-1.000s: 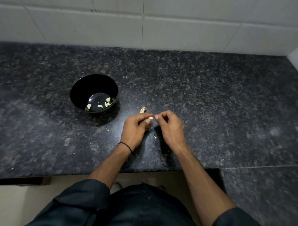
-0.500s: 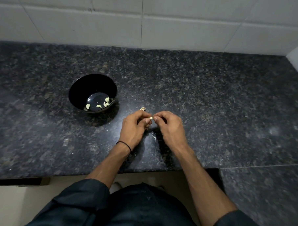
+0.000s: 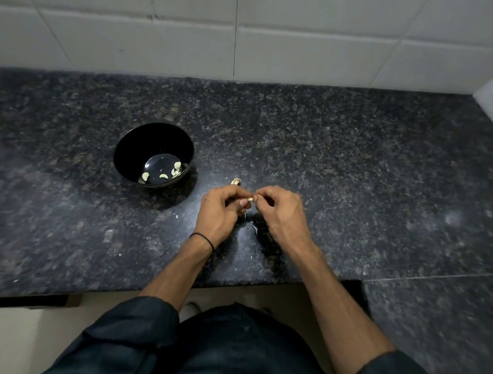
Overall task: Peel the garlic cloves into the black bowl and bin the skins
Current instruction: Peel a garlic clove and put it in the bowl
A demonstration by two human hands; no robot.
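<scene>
A small pale garlic clove [image 3: 250, 199] is pinched between the fingertips of my left hand [image 3: 220, 214] and my right hand [image 3: 281, 209], just above the dark granite counter. The black bowl [image 3: 134, 142] stands to the left of my hands and holds several peeled cloves [image 3: 177, 165]. Another unpeeled clove [image 3: 236, 181] lies on the counter just beyond my left hand. A thin white scrap of skin [image 3: 254, 227] lies on the counter between my wrists.
The speckled counter [image 3: 353, 169] runs back to a white tiled wall [image 3: 246, 39], with a side wall at the far right. Its front edge is just below my forearms. No bin is in view.
Both hands stay together on the clove, fingertips shifting slightly as they work it. The bowl and the loose clove have not moved.
</scene>
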